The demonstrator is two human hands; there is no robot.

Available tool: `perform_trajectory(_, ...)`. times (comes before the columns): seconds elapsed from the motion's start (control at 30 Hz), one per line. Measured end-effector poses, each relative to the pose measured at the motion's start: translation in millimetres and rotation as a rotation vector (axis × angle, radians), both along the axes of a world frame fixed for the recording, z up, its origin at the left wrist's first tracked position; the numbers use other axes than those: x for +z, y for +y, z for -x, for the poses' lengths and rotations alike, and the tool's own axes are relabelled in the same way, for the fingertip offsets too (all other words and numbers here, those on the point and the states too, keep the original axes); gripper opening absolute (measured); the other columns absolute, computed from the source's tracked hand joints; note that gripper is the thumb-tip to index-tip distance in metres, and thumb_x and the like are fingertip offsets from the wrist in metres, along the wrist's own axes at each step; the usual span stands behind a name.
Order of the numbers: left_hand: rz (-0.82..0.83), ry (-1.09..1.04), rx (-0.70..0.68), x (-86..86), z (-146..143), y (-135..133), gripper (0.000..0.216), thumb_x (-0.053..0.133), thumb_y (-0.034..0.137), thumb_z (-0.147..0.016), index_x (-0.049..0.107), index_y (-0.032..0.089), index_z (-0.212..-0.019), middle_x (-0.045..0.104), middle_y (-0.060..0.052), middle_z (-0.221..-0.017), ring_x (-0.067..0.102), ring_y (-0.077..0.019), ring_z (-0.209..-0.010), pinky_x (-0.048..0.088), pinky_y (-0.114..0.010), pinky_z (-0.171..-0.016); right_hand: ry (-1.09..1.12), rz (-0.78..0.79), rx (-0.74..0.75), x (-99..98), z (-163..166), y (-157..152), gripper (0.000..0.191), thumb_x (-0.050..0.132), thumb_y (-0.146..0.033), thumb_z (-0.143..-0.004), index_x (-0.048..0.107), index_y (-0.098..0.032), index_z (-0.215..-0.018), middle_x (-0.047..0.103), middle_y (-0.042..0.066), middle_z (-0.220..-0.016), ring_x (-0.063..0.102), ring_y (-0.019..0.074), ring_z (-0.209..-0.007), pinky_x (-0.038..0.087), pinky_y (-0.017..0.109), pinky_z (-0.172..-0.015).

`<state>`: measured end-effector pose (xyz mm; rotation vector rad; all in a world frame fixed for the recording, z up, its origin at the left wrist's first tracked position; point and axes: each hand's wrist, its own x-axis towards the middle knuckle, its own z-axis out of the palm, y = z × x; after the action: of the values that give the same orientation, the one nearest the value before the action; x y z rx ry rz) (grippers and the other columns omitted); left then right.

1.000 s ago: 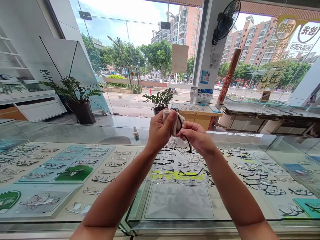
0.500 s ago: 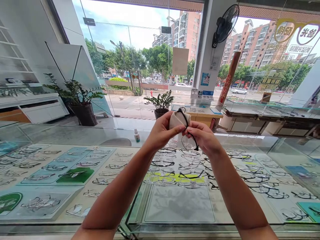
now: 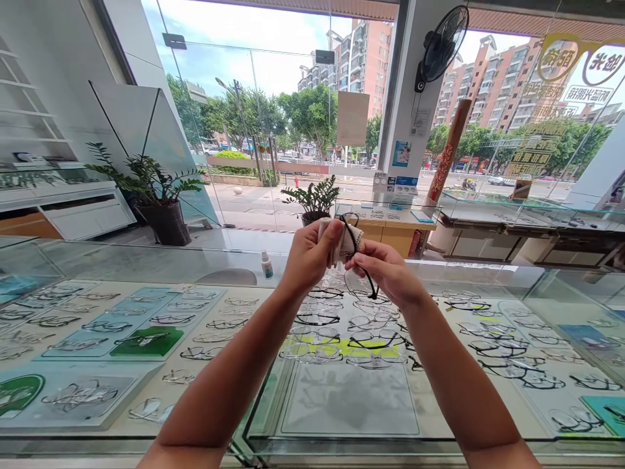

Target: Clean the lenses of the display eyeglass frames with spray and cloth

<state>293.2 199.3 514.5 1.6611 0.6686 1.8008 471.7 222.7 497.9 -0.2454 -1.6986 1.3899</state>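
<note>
Both my hands are raised together above a glass display counter. My left hand is closed on a pale cleaning cloth, which is wrapped round the upper lens of a pair of black-framed glasses. My right hand pinches the frame of the same glasses, whose lower lens hangs free below my fingers. Under the glass lie several rows of spectacles on trays.
A small white bottle stands on the counter top, left of my hands. Potted plants stand behind the counter near the shop window. Another glass counter runs along the right. A wall fan hangs on a pillar.
My left hand has shifted the cloth over the lens, fingers curling more tightly round it. The glasses have dropped slightly and tilted. My right hand keeps its pinch on the frame.
</note>
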Motion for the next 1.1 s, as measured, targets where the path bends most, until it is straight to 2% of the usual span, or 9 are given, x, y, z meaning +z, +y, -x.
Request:
perform_trajectory(0.13,0.061,0.157,-0.250,6.6,19.7,3.2,0.046,0.085,0.061,-0.091,0.073,0.017,-0.086,0.064,-0.002,-0.069,0.052,-0.0112,-0.057,0.039,-0.025,-0.052,-0.016,0.015,-0.050,8.1,-11.2,0.1,0.031,0.086,-0.047,-0.083,0.070,-0.022,-0.078,0.070,0.003,-0.082,0.048,0.0151,-0.073,0.041,0.032,-0.071)
perform_trajectory(0.23,0.034,0.204,-0.338,9.8,21.5,1.6,0.036,0.093,0.046,-0.086,0.076,0.017,-0.099,0.074,-0.006,-0.083,0.063,-0.0139,-0.068,0.050,-0.025,-0.061,-0.016,0.022,-0.059,10.7,-15.6,-1.5,0.027,0.085,-0.045,-0.084,0.072,-0.022,-0.079,0.069,0.003,-0.083,0.047,0.0156,-0.074,0.041,0.033,-0.071)
perform_trajectory(0.4,-0.018,0.059,-0.272,2.9,2.1,-0.6,0.042,0.100,0.041,-0.077,0.070,0.018,-0.096,0.073,-0.002,-0.076,0.063,-0.0120,-0.058,0.049,-0.021,-0.052,-0.001,0.040,0.006,4.9,-6.8,-5.9,0.033,0.087,-0.050,-0.085,0.070,-0.022,-0.082,0.067,0.003,-0.086,0.049,0.0169,-0.079,0.040,0.033,-0.073)
perform_trajectory(0.53,-0.066,-0.059,-0.110,-4.8,-13.2,-2.5,0.046,0.089,0.056,-0.089,0.060,0.020,-0.083,0.059,0.004,-0.060,0.049,-0.0079,-0.044,0.036,-0.019,-0.040,-0.006,0.029,0.023,-1.1,3.4,-7.8,0.037,0.088,-0.053,-0.086,0.068,-0.022,-0.083,0.061,0.000,-0.082,0.047,0.0151,-0.077,0.038,0.032,-0.072)
perform_trajectory(0.67,-0.125,-0.050,0.018,-3.6,-10.8,-1.9,0.059,0.072,0.068,-0.099,0.054,0.020,-0.071,0.050,0.004,-0.052,0.041,-0.0070,-0.040,0.030,-0.020,-0.038,-0.030,0.003,0.015,-1.9,5.1,-6.8,0.039,0.087,-0.054,-0.086,0.068,-0.021,-0.082,0.068,0.002,-0.085,0.050,0.0147,-0.077,0.039,0.032,-0.072)
perform_trajectory(0.8,-0.081,0.132,-0.101,6.0,9.6,0.4,0.056,0.073,0.067,-0.099,0.061,0.020,-0.073,0.049,0.003,-0.053,0.039,-0.0080,-0.042,0.028,-0.022,-0.038,-0.002,-0.018,-0.028,4.0,-6.4,-2.7,0.035,0.087,-0.051,-0.088,0.068,-0.022,-0.082,0.071,0.002,-0.084,0.050,0.0141,-0.074,0.040,0.031,-0.072)
perform_trajectory(0.9,-0.069,0.238,-0.241,11.9,18.4,-0.2,0.040,0.085,0.055,-0.093,0.071,0.018,-0.088,0.063,-0.001,-0.068,0.053,-0.0106,-0.054,0.043,-0.022,-0.048,-0.007,-0.018,-0.069,8.5,-15.4,-1.3,0.036,0.088,-0.052,-0.086,0.068,-0.022,-0.081,0.069,0.002,-0.082,0.050,0.0147,-0.074,0.040,0.031,-0.069)
perform_trajectory(1.0,-0.091,0.197,-0.266,9.3,11.9,-0.7,0.039,0.096,0.043,-0.084,0.072,0.018,-0.101,0.073,-0.004,-0.084,0.065,-0.0129,-0.068,0.053,-0.023,-0.060,-0.008,-0.018,-0.071,8.0,-14.3,-3.8,0.037,0.088,-0.054,-0.086,0.069,-0.022,-0.082,0.068,0.002,-0.083,0.050,0.0154,-0.076,0.041,0.031,-0.069)
perform_trajectory(1.1,-0.096,0.056,-0.247,-0.1,-3.5,-0.2,0.041,0.095,0.045,-0.084,0.065,0.020,-0.097,0.068,0.001,-0.074,0.059,-0.0098,-0.055,0.047,-0.020,-0.049,0.015,-0.028,-0.052,3.3,-3.2,-9.2,0.039,0.087,-0.056,-0.088,0.068,-0.022,-0.083,0.064,0.001,-0.082,0.047,0.0148,-0.075,0.039,0.031,-0.069)
